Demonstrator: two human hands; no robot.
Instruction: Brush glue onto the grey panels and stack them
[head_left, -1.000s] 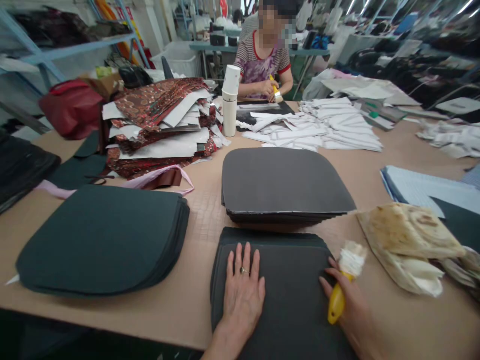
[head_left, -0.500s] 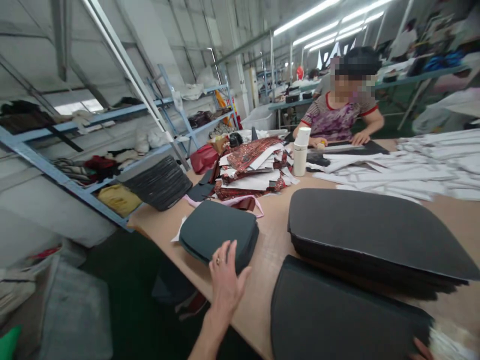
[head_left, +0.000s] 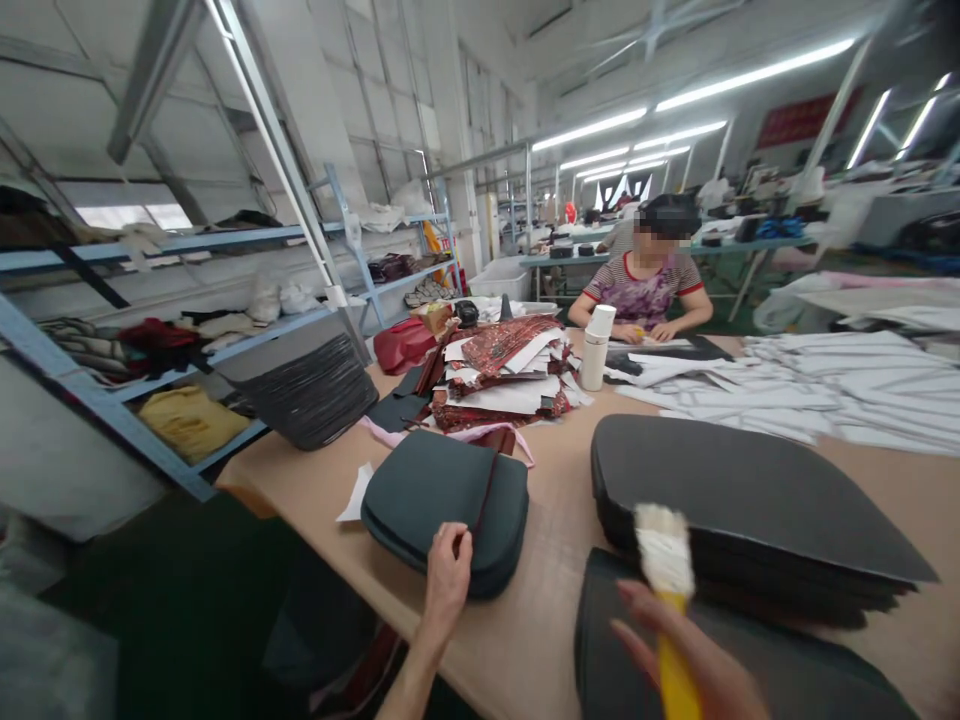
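My left hand [head_left: 450, 570] is closed in a pinch at the front edge of a stack of dark green rounded pieces [head_left: 427, 485]. A thin dark red strip [head_left: 486, 490] runs back across the top piece from its fingertips. On the right, my right hand [head_left: 694, 650], a little blurred, grips a brush [head_left: 679, 675] with a yellow handle and whitish bristles pointing up. It is above a dark panel [head_left: 622, 620], in front of a tall stack of large dark panels [head_left: 735, 480].
Behind are a heap of red patterned and white pieces [head_left: 510, 370], a white bottle [head_left: 595, 350] and white strips [head_left: 840, 380]. A black stack [head_left: 307, 390] stands at the table's left. Across the table, a person [head_left: 649, 280] works with both hands.
My left hand has closed from spread fingers, and the dark red strip now lies across the green stack. My right hand has risen into view with the brush. The view has shifted.
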